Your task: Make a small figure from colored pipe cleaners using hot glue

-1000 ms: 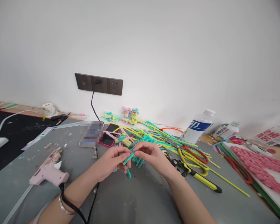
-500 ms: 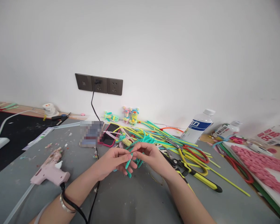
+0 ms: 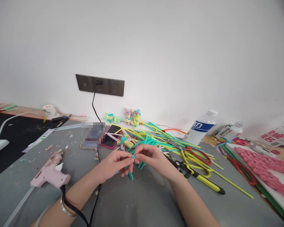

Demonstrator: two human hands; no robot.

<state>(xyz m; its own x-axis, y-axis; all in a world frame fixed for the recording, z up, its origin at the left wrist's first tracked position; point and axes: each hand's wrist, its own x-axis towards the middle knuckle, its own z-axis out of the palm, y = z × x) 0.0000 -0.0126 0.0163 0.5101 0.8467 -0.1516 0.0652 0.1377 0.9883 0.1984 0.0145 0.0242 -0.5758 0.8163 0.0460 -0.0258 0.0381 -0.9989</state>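
Between my two hands is a small teal fuzzy stem (image 3: pixel 133 156), pinched at the fingertips in the middle of the view. My left hand (image 3: pixel 117 164) has thumb and index finger pressed on its left side, with the other fingers curled below. From the right, my right hand (image 3: pixel 153 159) pinches the same piece, fingertips nearly touching those of the left. A teal end (image 3: pixel 131 176) hangs beneath the fingers. Behind my hands lies a heap of teal stems (image 3: pixel 148 141); how it joins the held piece is hidden.
Yellow-handled pliers (image 3: pixel 209 183), scissors with a red handle (image 3: pixel 198 154) and yellow stems lie right. A pink glue gun (image 3: pixel 50 173) with a black cord rests left. Behind are phones (image 3: pixel 112 137), small fuzzy figures (image 3: pixel 136 117) and a bottle (image 3: pixel 201 127).
The teal strand that hung between my fingers is now mostly hidden, with a short bit showing at the fingertips. My left fingers have curled inward slightly.
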